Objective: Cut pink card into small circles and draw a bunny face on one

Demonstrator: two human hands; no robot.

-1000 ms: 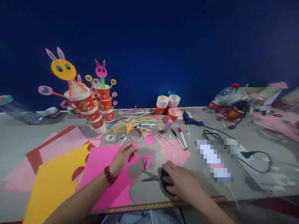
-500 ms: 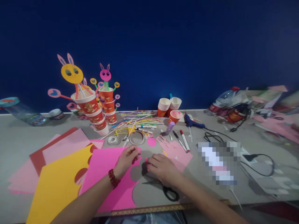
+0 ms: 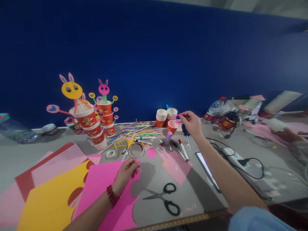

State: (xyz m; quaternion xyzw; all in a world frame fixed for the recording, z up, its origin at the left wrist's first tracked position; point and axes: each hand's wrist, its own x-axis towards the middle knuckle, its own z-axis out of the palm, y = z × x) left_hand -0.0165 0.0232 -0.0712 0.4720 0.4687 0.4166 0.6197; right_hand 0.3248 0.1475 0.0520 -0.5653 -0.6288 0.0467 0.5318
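Observation:
My left hand [image 3: 128,172], a red bead bracelet at its wrist, is closed with a small pink paper piece [image 3: 138,162] between its fingertips, over the magenta sheet [image 3: 103,183]. My right hand [image 3: 192,124] reaches out over a red paper cup [image 3: 172,125], pinching a magenta paper scrap [image 3: 177,119] at the cup's mouth. Black-handled scissors [image 3: 159,195] lie with their blades apart on the table between my forearms. A magenta paper circle [image 3: 151,153] rests beside a roll of tape [image 3: 136,150].
Stacked cups with rabbit figures [image 3: 88,120] stand at the left behind a yellow sheet [image 3: 45,195]. Coloured straws [image 3: 137,128] lie at the back. At the right are a phone [image 3: 207,170], cables, a bottle [image 3: 213,110] and another person's hand [image 3: 285,133].
My right hand has moved from above the scissors up and away to the red cup, carrying the magenta scrap. The scissors are now uncovered. The view has shifted.

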